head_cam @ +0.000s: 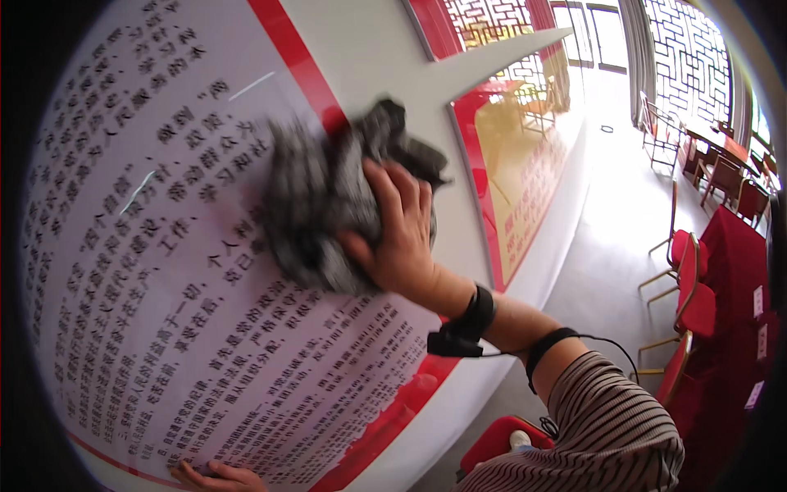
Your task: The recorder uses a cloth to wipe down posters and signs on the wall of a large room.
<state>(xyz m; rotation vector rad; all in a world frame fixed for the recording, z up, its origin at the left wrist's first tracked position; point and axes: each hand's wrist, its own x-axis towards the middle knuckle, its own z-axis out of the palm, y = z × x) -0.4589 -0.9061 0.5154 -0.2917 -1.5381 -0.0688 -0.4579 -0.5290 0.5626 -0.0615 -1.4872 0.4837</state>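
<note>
A bunched grey checked cloth [326,209] lies against a glossy wall panel [203,258] covered in dark printed writing with a red border. My right hand [399,227] grips the cloth and presses it over the panel's edge and the white wall [393,80] beside it. Motion blurs part of the cloth, which hides some of the writing. Low in the view, my left hand [218,478] touches the panel's lower part, holding nothing, its fingers slightly apart. Around my right wrist sits a black strap [473,320] with a small device and a cable.
Another red-bordered panel [510,178] hangs on the wall farther along. Beneath me is a red seat [498,440] with a shoe [519,439] on it. Red chairs [695,301] line a red-draped table [731,264] at right. Wooden furniture [722,175] stands near lattice windows [692,61].
</note>
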